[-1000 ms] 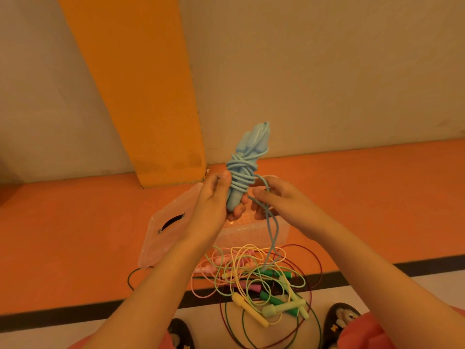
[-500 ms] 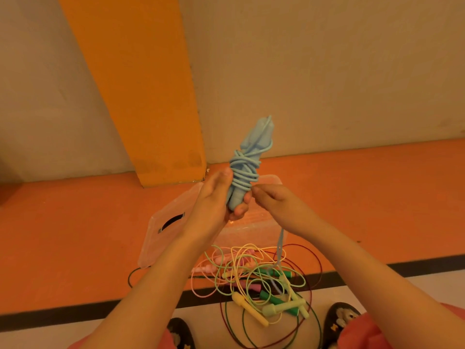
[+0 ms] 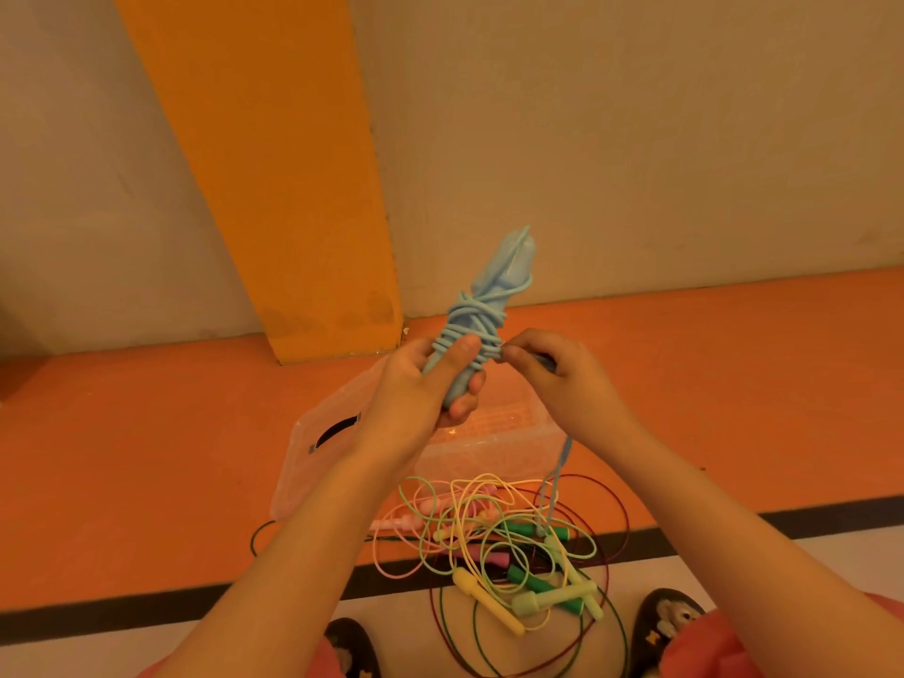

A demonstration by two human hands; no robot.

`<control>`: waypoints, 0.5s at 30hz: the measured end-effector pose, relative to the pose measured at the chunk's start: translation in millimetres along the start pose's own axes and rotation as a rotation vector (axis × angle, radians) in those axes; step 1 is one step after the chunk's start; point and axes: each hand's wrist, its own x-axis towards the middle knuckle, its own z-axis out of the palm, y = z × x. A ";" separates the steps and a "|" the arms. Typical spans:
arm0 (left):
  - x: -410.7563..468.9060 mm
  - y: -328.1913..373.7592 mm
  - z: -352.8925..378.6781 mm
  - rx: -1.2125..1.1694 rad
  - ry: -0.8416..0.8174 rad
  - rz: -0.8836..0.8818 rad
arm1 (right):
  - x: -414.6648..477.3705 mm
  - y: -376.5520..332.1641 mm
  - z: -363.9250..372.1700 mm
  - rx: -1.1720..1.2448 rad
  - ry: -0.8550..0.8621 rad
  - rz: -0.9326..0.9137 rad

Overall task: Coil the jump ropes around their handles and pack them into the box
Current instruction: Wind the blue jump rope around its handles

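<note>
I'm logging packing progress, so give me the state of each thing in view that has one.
Blue jump rope, partly coiled round its handles, tail hanging loose.
Left hand, grips the handles' lower end.
Right hand, pinches the cord beside the coil.
Other ropes, tangled and uncoiled on the floor.
Clear box, on the floor behind them, contents unclear.
</note>
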 end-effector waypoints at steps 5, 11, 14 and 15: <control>6.5 -7.7 -7.8 0.218 0.179 0.005 | -5.3 -4.0 -1.9 -0.106 -0.053 0.050; 7.2 -21.5 -12.1 0.752 0.336 0.149 | -7.9 -11.4 3.3 0.128 -0.123 0.182; 3.8 -26.5 -7.9 0.957 0.362 0.224 | -6.7 -15.2 0.5 0.310 -0.113 0.278; 3.4 -29.4 -5.3 1.007 0.361 0.240 | -6.3 -14.9 0.5 0.323 -0.104 0.299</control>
